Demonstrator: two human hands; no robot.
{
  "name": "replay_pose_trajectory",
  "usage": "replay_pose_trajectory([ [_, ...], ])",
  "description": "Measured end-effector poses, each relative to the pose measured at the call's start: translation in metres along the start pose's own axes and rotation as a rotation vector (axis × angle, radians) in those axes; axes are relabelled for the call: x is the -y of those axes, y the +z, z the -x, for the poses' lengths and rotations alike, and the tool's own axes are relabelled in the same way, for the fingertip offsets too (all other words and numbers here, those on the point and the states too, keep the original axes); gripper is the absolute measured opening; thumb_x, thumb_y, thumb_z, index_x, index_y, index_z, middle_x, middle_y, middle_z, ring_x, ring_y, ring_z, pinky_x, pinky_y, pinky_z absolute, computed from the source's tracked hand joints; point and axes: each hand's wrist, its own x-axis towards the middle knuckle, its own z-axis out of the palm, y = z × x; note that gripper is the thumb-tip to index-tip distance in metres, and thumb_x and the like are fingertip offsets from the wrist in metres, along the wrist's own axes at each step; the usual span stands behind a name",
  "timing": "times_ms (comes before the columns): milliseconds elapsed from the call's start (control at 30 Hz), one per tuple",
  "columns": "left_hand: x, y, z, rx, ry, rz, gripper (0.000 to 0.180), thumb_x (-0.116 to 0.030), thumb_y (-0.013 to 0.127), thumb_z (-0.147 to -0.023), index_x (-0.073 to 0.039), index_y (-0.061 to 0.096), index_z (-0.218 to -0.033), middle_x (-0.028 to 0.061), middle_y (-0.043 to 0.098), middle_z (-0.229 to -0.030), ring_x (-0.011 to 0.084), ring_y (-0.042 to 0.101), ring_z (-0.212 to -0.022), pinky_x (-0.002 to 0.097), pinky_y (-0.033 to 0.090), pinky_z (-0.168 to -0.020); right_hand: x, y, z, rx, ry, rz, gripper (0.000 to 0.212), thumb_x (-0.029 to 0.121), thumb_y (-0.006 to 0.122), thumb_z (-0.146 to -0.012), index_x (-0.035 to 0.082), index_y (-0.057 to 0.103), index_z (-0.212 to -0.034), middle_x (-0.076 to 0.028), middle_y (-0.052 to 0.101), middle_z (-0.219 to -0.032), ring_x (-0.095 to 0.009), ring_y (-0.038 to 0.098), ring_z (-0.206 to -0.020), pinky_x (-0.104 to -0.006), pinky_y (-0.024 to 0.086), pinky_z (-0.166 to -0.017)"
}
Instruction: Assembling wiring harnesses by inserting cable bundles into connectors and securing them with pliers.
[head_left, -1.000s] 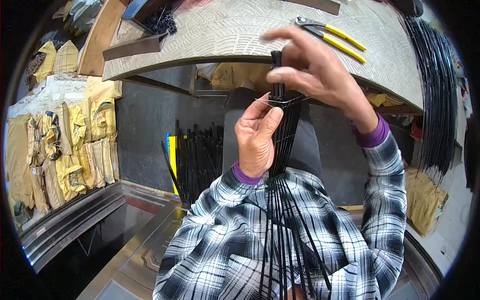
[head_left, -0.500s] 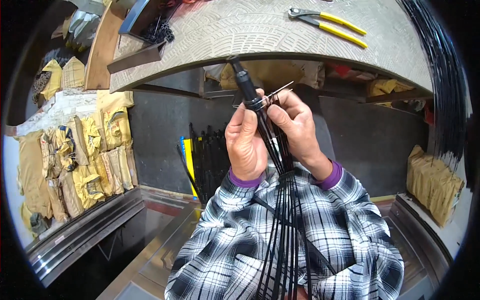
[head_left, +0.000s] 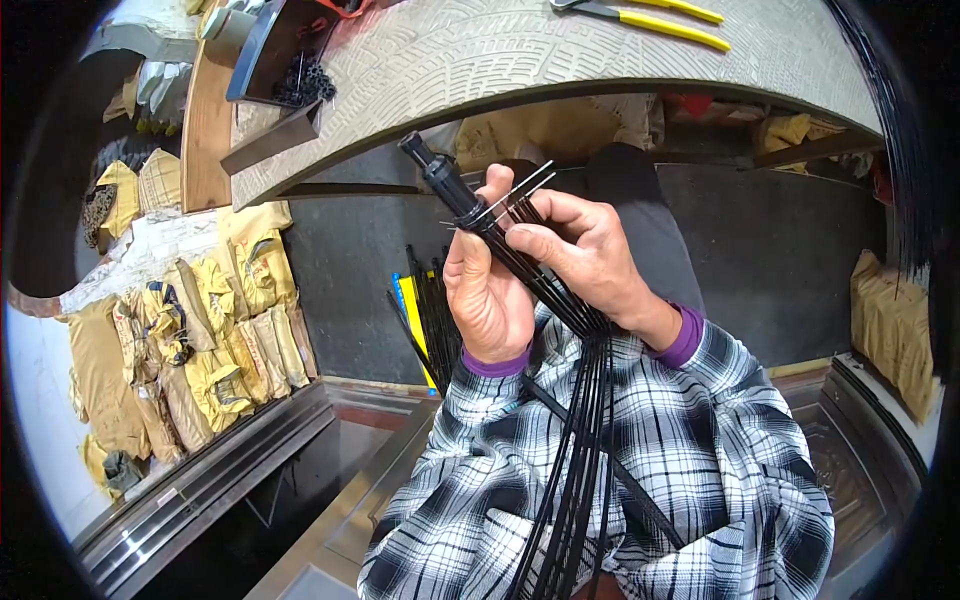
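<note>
Before my chest I hold a black umbrella runner [head_left: 452,192], a ridged tube tilted up to the left. Several thin black umbrella ribs [head_left: 590,385] run from its collar down across my lap, gathered close below my hands. My left hand [head_left: 488,300] is closed around the collar, thumb in front and fingers behind. Pinched between thumb and fingers of my right hand [head_left: 590,250] are rib ends just right of the collar; some tips poke up past the fingers. The small joint there is partly hidden by my fingers.
Ahead is a worktable [head_left: 480,50] with a textured top, bearing yellow-handled pliers [head_left: 670,30] and a tray of small black parts [head_left: 303,80]. Long black rods [head_left: 890,130] hang at its right end. Paper-wrapped bundles [head_left: 190,330] lie left; more black rods [head_left: 432,310] stand below.
The runner has tilted further left and sits slightly lower in the picture. More rib ends now stand out between my right fingers. The whole view has shifted a little.
</note>
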Motion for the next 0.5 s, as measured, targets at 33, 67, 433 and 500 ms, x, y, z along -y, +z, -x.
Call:
replay_pose_trajectory([
  [33,0.0,-0.001,0.001,-0.019,0.001,-0.005,0.039,-0.026,0.049,-0.09,-0.001,0.047,-0.12,0.0151,0.042,-0.13,0.0258,0.041,-0.12,0.0402,0.029,-0.104,-0.001,-0.001,-0.001,0.021,0.06,-0.071,0.014,0.009,0.065,-0.08,-0.002,0.061,-0.088,0.0,0.058,-0.076,-0.004,0.05,-0.071,-0.0204,0.043,-0.062],
  [67,0.001,0.001,0.001,-0.034,0.015,-0.006,0.039,-0.027,0.048,-0.091,-0.001,0.048,-0.12,0.015,0.043,-0.129,0.0227,0.045,-0.115,0.038,0.034,-0.1,-0.002,0.0,0.0,0.006,0.046,-0.072,0.013,0.008,0.065,-0.079,-0.002,0.06,-0.087,-0.002,0.057,-0.074,-0.006,0.051,-0.069,-0.0223,0.042,-0.06],
  [433,0.006,0.01,0.003,-0.047,0.108,-0.143,0.039,-0.028,0.047,-0.091,-0.001,0.048,-0.12,0.0149,0.044,-0.129,0.0221,0.048,-0.111,0.0365,0.035,-0.098,-0.001,-0.002,-0.003,0.071,0.009,-0.172,0.013,0.01,0.057,-0.086,-0.001,0.056,-0.093,0.001,0.056,-0.085,-0.005,0.049,-0.075,-0.02,0.042,-0.068],
  [500,0.009,0.008,0.003,-0.026,0.111,-0.134,0.04,-0.029,0.047,-0.091,-0.001,0.048,-0.12,0.0151,0.043,-0.129,0.0221,0.048,-0.111,0.0362,0.035,-0.098,-0.005,-0.011,-0.003,0.158,0.076,-0.173,0.013,0.01,0.058,-0.085,-0.001,0.056,-0.092,0.001,0.056,-0.083,-0.005,0.049,-0.076,-0.0199,0.042,-0.068],
])
